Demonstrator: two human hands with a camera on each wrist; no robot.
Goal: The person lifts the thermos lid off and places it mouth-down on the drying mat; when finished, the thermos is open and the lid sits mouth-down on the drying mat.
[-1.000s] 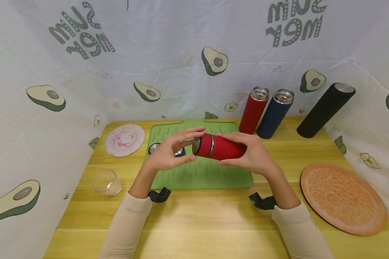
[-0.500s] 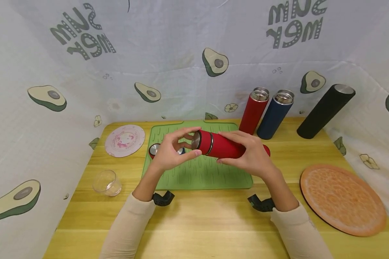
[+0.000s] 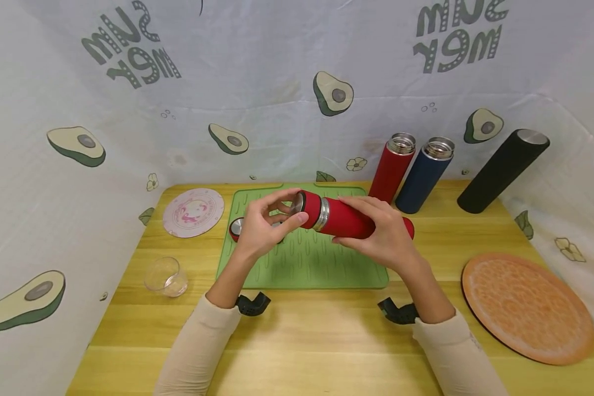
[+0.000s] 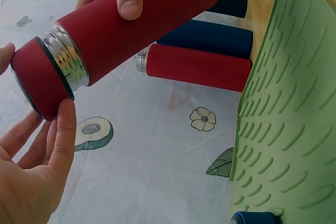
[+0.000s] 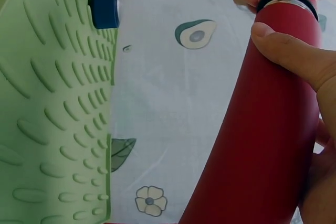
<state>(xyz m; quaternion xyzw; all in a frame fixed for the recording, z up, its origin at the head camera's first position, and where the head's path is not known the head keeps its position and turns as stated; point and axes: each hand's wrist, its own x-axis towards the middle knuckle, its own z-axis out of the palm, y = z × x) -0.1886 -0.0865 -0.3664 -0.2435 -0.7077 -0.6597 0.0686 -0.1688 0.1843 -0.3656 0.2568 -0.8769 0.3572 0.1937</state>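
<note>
A red vacuum flask (image 3: 348,218) is held tilted above the green mat (image 3: 317,269). My right hand (image 3: 383,234) grips its body from the right, the thumb lying along the red wall in the right wrist view. The fingertips and thumb of my left hand (image 3: 264,228) pinch the flask's red lid (image 4: 39,77), which has a steel top and a dark rim. Silver threaded neck (image 4: 68,56) shows between lid and body; whether the lid still touches the threads I cannot tell. On the mat, a red lid (image 3: 235,228) and a blue lid (image 5: 106,4) lie behind my left hand.
Uncapped red (image 3: 391,170) and blue (image 3: 424,176) flasks stand at the back right, beside a black flask (image 3: 502,170). A glass (image 3: 166,278) and a pink round mat (image 3: 193,213) lie left. An orange round board (image 3: 527,308) lies right.
The lid has shifted up and away from the flask's body, baring a wider band of silver neck. My left hand has moved slightly right with the lid; the right hand keeps its grip.
</note>
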